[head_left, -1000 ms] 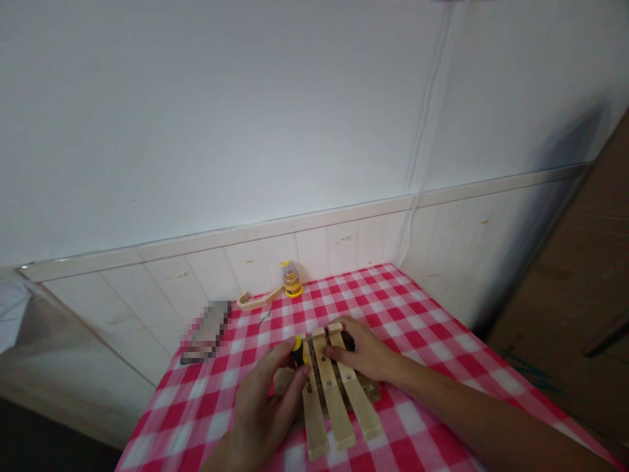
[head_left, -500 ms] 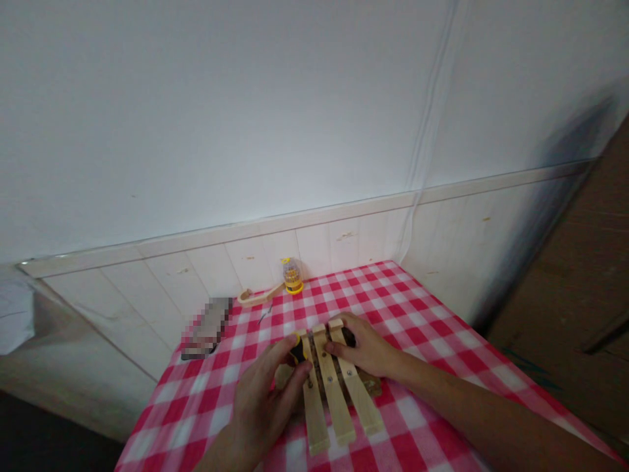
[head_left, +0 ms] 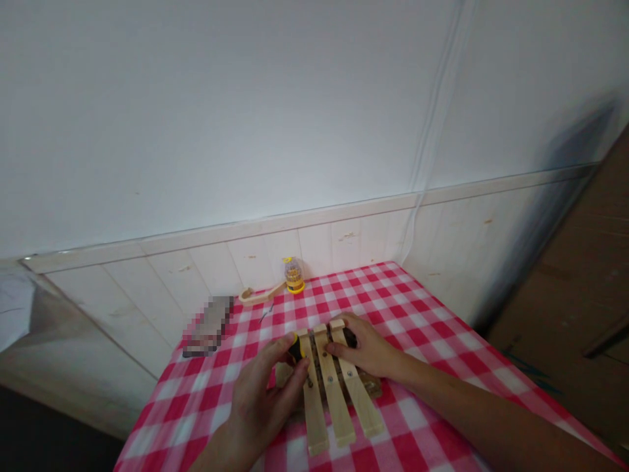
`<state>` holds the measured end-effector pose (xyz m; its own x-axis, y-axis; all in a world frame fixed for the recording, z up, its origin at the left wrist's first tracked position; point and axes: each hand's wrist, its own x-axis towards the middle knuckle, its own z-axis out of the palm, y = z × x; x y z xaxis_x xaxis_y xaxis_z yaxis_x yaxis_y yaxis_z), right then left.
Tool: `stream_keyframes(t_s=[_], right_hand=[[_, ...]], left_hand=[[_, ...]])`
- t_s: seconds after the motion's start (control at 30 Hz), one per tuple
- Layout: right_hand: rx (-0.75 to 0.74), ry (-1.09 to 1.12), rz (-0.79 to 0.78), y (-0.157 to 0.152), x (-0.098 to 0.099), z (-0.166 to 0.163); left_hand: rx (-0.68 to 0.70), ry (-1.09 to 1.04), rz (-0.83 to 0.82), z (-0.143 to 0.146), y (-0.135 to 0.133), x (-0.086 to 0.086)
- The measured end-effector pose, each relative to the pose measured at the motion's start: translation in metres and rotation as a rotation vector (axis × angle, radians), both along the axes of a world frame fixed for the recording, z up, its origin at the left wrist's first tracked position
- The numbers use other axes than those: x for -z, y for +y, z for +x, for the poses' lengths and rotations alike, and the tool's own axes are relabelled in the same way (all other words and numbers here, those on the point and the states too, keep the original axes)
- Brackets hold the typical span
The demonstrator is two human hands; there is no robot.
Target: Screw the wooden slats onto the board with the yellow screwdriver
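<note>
A black-and-yellow screwdriver handle [head_left: 297, 347] is pinched between the thumb and fingers of my left hand [head_left: 258, 396]. It stands at the left slat of a wooden piece, and its tip cannot be made out. Three pale wooden slats [head_left: 340, 414] fan out towards me across a darker wooden base [head_left: 369, 383], with screws showing in them. My right hand [head_left: 371, 351] grips the far right of this wooden piece, thumb on top of the slats and the other fingers mostly hidden. Something dark shows beside that hand.
Against the wall stands a small clear jar [head_left: 295, 275] with a yellow base and lid. Beside it lie a curved wooden piece [head_left: 260, 296] and a thin dark object [head_left: 266, 313]. A pixelated flat object [head_left: 209, 326] rests on the left of the checked tablecloth [head_left: 422, 400].
The yellow band on the screwdriver handle looks slightly turned in my left fingers. My right hand and the wooden piece stay in place. The view has shifted a little.
</note>
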<state>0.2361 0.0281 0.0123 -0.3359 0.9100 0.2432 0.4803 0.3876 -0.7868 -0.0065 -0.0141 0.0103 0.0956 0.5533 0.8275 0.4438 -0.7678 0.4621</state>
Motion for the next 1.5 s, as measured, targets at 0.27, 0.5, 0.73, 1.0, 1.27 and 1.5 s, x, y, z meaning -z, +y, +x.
stream_keyframes(t_s=[0.27,0.5,0.73,1.0,1.27,1.5], right_hand=[[0.014,-0.016,-0.003,-0.002,-0.004,-0.001],[-0.013,0.052,-0.007,0.003,0.002,-0.001],[0.003,0.018,-0.014,0.005,0.003,-0.002],[0.010,0.015,0.006,0.001,0.000,-0.002],[0.013,0.007,0.005,0.000,-0.002,-0.001],[-0.002,0.014,-0.005,-0.001,-0.004,-0.001]], left_hand=[[0.029,0.031,0.055,0.000,0.002,-0.006],[-0.004,0.060,0.083,0.003,0.000,-0.018],[-0.004,0.113,0.123,0.003,0.000,-0.024],[0.047,0.027,0.079,0.005,0.002,-0.013],[0.125,-0.020,0.045,0.006,0.002,-0.014],[0.128,-0.027,0.031,0.005,0.001,-0.007]])
